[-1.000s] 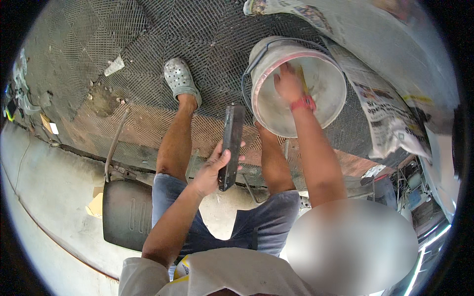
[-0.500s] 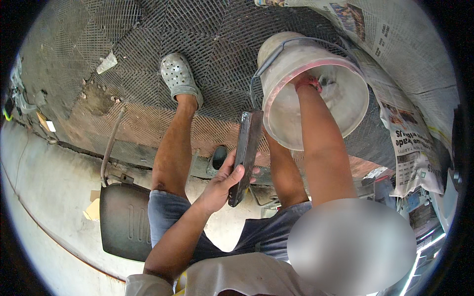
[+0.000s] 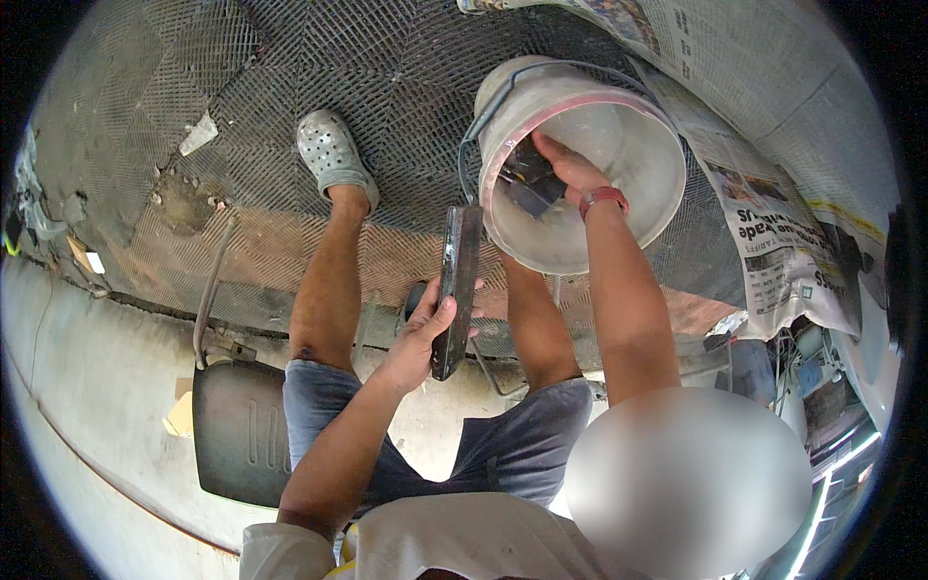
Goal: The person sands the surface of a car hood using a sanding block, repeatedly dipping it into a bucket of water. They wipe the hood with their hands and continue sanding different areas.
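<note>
Left hand point(image 3: 418, 338) grips dark block point(image 3: 458, 290), long axis roughly 12-to-6 o'clock; right hand point(image 3: 572, 170), inside bucket point(image 3: 650, 184) toward block's 1-to-2 o'clock, clutches black piece point(image 3: 535, 196).

The left arm point(image 3: 338, 440) comes up from the bottom and leans toward the middle, and its hand point(image 3: 411, 350) is curled in a firm grip, thumb on the near side and fingertips point(image 3: 478, 284) peeking out on the far side. The right arm point(image 3: 633, 309) reaches farther out, almost straight, and its bent hand point(image 3: 572, 168) grips too, with some fingers hidden from sight.
</note>
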Action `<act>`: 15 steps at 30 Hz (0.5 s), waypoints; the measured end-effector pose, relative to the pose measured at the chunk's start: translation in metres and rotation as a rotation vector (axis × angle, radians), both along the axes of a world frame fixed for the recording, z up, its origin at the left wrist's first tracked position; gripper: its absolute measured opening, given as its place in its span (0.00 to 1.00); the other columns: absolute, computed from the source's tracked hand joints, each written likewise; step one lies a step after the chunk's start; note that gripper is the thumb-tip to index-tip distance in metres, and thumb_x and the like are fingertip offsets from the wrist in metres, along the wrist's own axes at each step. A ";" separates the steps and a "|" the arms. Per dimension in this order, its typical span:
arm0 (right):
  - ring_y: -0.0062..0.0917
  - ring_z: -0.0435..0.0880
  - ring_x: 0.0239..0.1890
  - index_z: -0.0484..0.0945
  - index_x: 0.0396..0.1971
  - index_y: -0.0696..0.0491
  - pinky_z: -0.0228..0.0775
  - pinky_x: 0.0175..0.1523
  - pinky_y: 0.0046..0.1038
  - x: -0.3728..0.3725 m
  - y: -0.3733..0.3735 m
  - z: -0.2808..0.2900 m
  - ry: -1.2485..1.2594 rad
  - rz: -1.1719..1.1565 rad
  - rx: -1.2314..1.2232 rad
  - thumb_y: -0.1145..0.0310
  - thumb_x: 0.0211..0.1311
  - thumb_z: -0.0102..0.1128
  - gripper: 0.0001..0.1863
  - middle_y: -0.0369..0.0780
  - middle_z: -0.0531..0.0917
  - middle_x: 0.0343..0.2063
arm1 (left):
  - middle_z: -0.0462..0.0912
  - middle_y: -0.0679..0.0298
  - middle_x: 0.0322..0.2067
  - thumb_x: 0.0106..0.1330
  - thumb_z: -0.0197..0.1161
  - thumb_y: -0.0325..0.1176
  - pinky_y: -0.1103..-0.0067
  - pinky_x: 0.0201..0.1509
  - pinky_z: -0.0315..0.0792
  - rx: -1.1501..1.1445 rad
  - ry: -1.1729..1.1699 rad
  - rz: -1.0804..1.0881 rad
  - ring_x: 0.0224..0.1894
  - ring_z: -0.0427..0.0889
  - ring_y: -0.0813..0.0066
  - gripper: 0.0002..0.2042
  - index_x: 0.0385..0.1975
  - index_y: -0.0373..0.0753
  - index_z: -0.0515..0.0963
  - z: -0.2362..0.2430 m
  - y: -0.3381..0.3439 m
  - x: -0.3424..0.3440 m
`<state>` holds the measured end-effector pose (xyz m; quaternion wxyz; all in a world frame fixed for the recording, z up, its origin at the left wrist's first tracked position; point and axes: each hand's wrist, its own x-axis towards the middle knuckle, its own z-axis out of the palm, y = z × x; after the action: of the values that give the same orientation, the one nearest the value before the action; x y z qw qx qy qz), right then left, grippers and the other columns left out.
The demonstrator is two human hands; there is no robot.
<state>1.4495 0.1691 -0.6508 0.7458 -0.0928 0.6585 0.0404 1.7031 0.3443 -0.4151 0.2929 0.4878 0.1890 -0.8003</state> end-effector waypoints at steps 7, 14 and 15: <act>0.50 0.76 0.66 0.74 0.66 0.57 0.66 0.71 0.42 0.008 -0.016 -0.021 0.295 -0.011 -0.328 0.47 0.77 0.48 0.32 0.52 0.77 0.65 | 0.70 0.61 0.71 0.80 0.54 0.52 0.69 0.66 0.74 -0.009 -0.005 0.045 0.62 0.76 0.69 0.32 0.78 0.46 0.57 -0.001 -0.003 0.000; 0.47 0.75 0.70 0.75 0.67 0.60 0.62 0.75 0.41 -0.020 0.016 -0.135 0.192 1.240 -0.354 0.47 0.75 0.51 0.34 0.55 0.77 0.66 | 0.67 0.57 0.73 0.77 0.55 0.58 0.67 0.65 0.76 -0.051 -0.050 0.018 0.62 0.77 0.66 0.36 0.76 0.42 0.57 -0.004 -0.012 0.000; 0.45 0.75 0.69 0.74 0.67 0.59 0.62 0.75 0.41 -0.013 0.022 -0.144 0.179 1.250 -0.335 0.46 0.75 0.51 0.34 0.54 0.78 0.66 | 0.67 0.57 0.73 0.77 0.55 0.58 0.67 0.65 0.76 -0.041 -0.058 0.019 0.62 0.77 0.66 0.36 0.76 0.42 0.57 -0.003 -0.013 0.000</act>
<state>1.4369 0.1910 -0.7950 0.4994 -0.5696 0.5373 0.3708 1.7036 0.3313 -0.4183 0.3158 0.5028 0.1688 -0.7868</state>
